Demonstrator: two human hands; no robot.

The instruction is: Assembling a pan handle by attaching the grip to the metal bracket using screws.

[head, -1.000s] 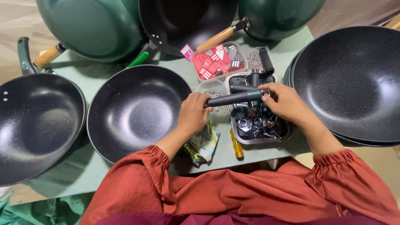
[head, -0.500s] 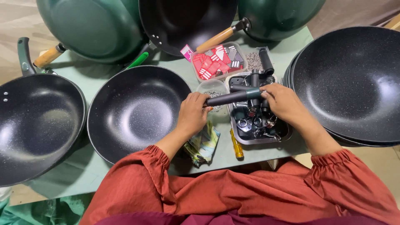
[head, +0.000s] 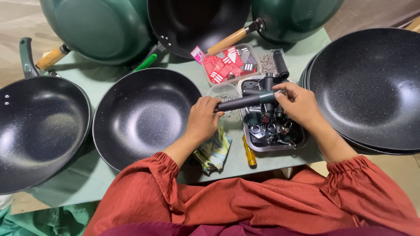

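Handle-fitting step: left hand (head: 202, 120) gripping, right hand (head: 296, 101) pinching dark pan handle (head: 245, 102) above metal parts tray (head: 302, 142); next likely needing a screw

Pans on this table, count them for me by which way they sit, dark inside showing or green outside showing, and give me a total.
Dark inside showing: 4, far left, middle, top centre, right stack's top pan
Green outside showing: 2, top left, top right
Total: 6, not counting pans hidden under the right stack

Matt black pan handle (head: 245, 102); speckled glossy wok (head: 146, 116); metal tray (head: 302, 142).
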